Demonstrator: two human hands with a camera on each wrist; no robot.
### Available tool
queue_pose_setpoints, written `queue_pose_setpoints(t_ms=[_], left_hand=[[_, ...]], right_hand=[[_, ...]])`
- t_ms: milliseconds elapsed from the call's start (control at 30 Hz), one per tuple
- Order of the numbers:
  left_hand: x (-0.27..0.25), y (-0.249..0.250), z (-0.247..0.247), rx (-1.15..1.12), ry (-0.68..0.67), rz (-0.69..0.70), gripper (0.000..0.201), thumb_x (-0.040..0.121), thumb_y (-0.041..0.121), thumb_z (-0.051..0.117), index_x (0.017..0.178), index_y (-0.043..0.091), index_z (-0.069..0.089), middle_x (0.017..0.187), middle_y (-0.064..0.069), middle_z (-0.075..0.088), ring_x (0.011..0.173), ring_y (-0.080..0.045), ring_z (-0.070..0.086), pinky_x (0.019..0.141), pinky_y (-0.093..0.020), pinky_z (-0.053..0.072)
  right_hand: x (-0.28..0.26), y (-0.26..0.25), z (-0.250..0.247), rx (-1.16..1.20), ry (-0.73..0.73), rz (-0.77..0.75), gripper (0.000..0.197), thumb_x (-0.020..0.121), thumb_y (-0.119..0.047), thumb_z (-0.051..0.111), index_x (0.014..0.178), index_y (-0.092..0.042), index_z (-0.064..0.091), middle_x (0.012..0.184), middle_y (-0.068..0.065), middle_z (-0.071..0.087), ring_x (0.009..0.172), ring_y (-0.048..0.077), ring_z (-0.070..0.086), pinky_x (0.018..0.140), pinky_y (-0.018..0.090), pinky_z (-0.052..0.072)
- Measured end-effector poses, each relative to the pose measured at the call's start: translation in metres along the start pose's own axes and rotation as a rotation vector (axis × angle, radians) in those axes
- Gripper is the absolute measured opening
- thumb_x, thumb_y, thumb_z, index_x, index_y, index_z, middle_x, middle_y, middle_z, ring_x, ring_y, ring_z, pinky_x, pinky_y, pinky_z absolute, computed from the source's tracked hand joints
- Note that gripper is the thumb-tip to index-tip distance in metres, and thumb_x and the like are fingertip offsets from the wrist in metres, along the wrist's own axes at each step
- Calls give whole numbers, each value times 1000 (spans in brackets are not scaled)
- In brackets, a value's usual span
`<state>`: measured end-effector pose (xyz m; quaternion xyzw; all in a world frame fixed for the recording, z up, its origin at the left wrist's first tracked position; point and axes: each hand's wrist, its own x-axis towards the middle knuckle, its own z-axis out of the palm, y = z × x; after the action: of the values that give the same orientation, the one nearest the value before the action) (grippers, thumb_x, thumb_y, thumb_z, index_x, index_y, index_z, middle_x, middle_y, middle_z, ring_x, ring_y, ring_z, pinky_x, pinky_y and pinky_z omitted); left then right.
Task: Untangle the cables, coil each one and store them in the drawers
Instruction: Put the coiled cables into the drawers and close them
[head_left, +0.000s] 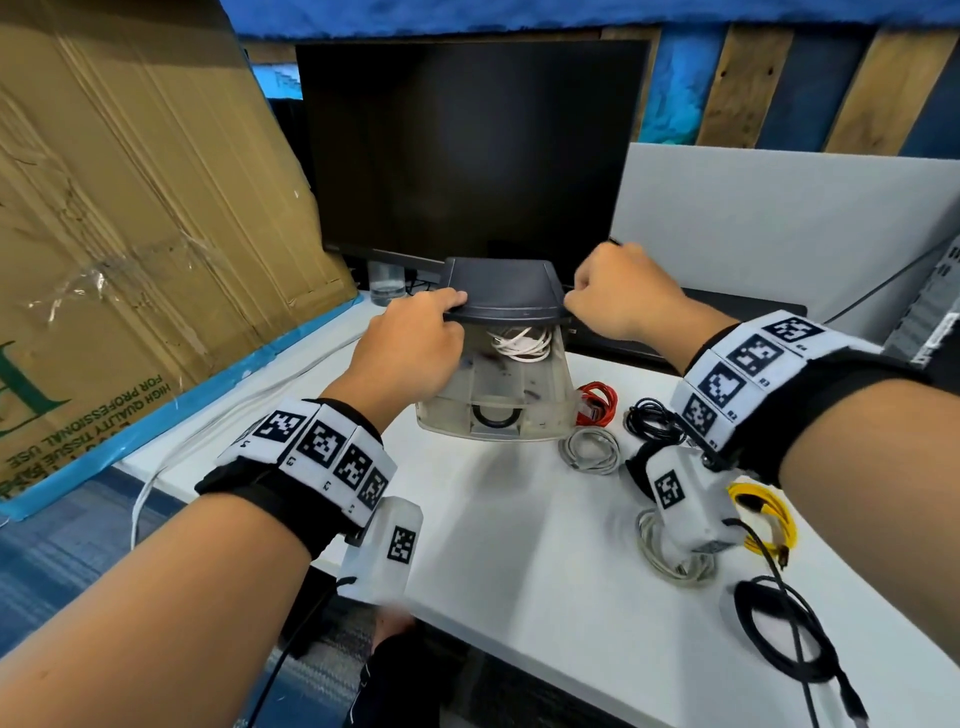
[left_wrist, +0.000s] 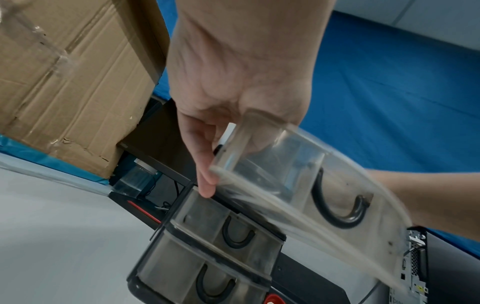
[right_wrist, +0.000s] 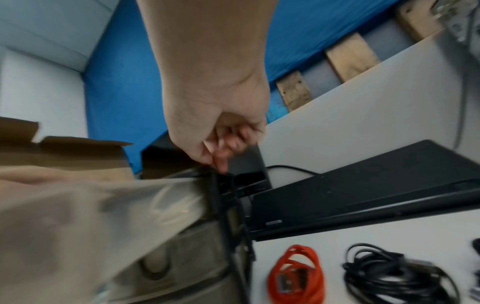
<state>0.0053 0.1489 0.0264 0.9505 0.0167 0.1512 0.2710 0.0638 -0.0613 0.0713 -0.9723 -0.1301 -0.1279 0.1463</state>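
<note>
The top drawer of a small drawer unit stands pulled out with a coiled white cable inside. The left hand grips its left side; the right hand, fingers curled, touches the unit's right edge. Red, black, grey and yellow coils lie on the white desk nearby.

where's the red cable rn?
Head view: the coiled red cable lies on the white desk, just right of the drawer unit, left of a black cable coil.
</note>
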Motion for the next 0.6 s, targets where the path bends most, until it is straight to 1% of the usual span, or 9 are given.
queue_pose_setpoints(t_ms=[67,100,200,267,300,367,433,500,600], left_hand=[[1,-1,2,-2,-2,-4,50,105,18,42,151,36,47,137,-7,62,95,-30,67,74,-38,56],[2,-1,3,0,-2,-7,51,104,17,42,151,36,47,135,-7,63,93,-29,67,70,-36,52],[3,-2,3,-16,0,-6,52,102,18,40,149,38,49,127,-11,68,87,-30,68,72,-40,57],[2,-5,3,-43,-7,-16,54,100,18,39,148,39,50,119,-15,70,85,-31,70,77,-46,60],[2,-5,3,-58,-7,-25,54,100,18,38,148,40,50,117,-16,70,84,-31,71,77,-47,60],[0,-5,4,-84,2,-35,54,100,17,38,148,40,51,113,-16,71,80,-29,71,75,-46,61],[-1,-4,4,-98,8,-36,54,101,15,39,148,38,51,113,-16,71,78,-27,71,76,-46,61],[-1,-3,4,-99,13,-40,54,101,15,39,149,38,51,114,-16,71,76,-27,71,78,-47,61],[-1,-3,4,-107,14,-39,54,101,15,39,148,38,51,114,-15,71,74,-26,72,76,-48,62]], right_hand=[[3,11,9,-133,-255,40,16,94,-13,57,93,-8,72,101,13,72,88,30,65,74,35,54],[2,14,13,-233,-390,46,21,94,-8,55,102,-7,74,104,12,73,94,28,68,80,35,56],[3,28,29,-422,-589,3,31,86,-4,68,113,-19,75,97,0,69,97,24,69,87,38,60],[5,35,42,-503,-660,-31,43,79,-9,78,116,-29,72,108,-4,62,102,26,65,91,42,58],[6,36,47,-535,-693,-32,44,80,-12,77,120,-29,70,119,-2,61,107,28,63,95,45,56],[7,37,58,-559,-724,-24,45,88,-19,70,133,-20,64,135,4,58,118,31,60,102,47,52],[9,39,66,-544,-714,-23,50,93,-24,68,141,-14,56,141,7,55,125,32,57,105,47,49],[11,42,70,-520,-698,-17,49,92,-24,69,139,-15,58,136,7,59,121,31,60,103,44,50],[11,45,70,-540,-637,-111,38,86,-31,76,120,-16,68,115,4,65,100,26,65,90,38,56]])
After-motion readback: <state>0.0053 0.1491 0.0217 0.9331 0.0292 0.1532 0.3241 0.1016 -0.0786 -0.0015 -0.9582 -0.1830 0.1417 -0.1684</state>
